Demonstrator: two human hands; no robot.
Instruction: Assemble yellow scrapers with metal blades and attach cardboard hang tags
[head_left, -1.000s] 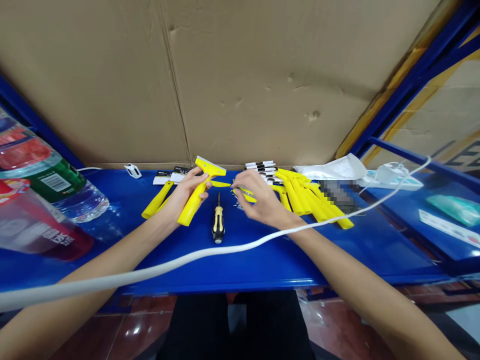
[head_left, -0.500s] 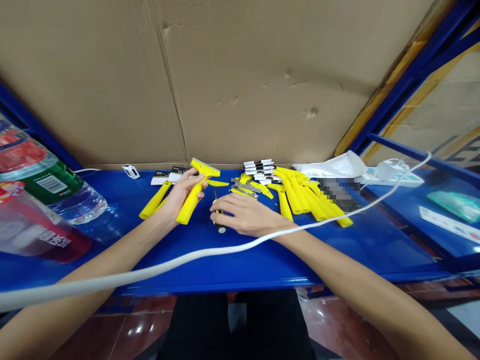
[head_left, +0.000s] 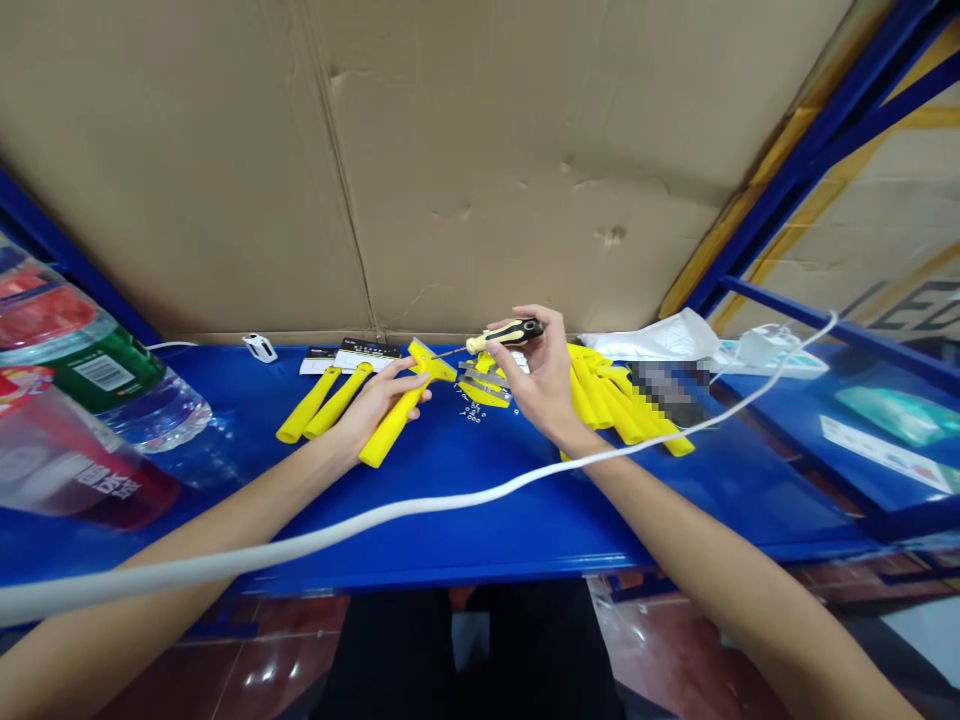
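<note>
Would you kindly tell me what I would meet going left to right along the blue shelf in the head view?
Water bottle, two yellow handles, left hand holding a yellow scraper, small washers, right hand holding a screwdriver, yellow handle pile, white bag, power strip.

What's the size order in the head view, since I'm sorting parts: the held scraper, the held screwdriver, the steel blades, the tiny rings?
1. Yellow plastic scraper and black-and-yellow screwdriver: similar length, and the screwdriver is held nearer the camera, so unranked.
2. Flat steel blades.
3. Tiny metal rings.
</note>
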